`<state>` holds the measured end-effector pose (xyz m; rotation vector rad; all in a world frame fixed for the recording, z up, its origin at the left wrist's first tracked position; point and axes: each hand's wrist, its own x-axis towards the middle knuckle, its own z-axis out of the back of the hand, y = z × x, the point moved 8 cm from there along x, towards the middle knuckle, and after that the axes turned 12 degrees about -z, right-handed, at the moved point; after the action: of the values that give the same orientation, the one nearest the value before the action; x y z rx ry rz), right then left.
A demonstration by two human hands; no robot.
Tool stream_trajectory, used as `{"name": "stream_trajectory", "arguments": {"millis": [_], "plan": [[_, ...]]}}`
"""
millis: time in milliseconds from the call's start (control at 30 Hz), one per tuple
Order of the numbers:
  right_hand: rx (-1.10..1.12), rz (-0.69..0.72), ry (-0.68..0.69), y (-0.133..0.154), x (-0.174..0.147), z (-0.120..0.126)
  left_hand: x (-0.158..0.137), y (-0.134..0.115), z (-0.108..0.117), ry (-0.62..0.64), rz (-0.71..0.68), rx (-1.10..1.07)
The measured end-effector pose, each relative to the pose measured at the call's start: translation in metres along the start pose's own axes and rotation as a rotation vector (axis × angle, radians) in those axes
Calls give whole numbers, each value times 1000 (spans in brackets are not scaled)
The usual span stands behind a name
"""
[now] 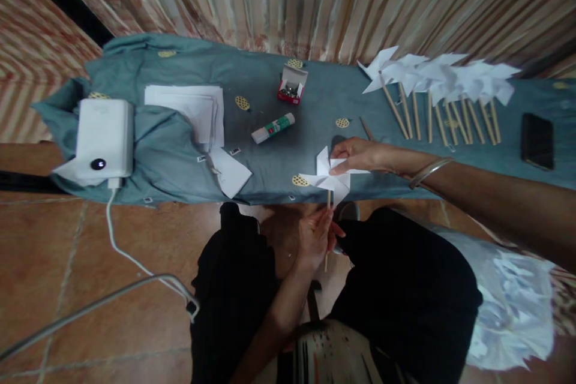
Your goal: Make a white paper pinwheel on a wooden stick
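Observation:
My left hand (316, 235) is closed around a thin wooden stick (328, 199) that points up toward the table edge. At the top of the stick sits a white paper pinwheel (332, 176). My right hand (360, 156), with a metal bangle on the wrist, pinches the pinwheel's centre from the right. The pinwheel hovers at the near edge of the table, which is covered by a blue-grey cloth (279, 156).
A row of several finished pinwheels on sticks (441, 90) lies at the back right. A glue stick (273, 128), a small open box of pins (291, 85), a stack of white paper (189, 109), a white power bank (104, 138) and a dark phone (537, 141) lie on the cloth.

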<state>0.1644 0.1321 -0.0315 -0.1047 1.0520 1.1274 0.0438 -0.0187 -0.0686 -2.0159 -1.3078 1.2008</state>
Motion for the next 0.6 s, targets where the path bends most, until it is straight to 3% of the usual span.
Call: {"name": "stream_trajectory", "arguments": {"millis": [267,600], "plan": [[-44,2,-25,7,-5,-1,1,-10,1,30,-34,86],[-52,-44,-43,11,-16,0,-2,-6,-4,23,-52,58]]}}
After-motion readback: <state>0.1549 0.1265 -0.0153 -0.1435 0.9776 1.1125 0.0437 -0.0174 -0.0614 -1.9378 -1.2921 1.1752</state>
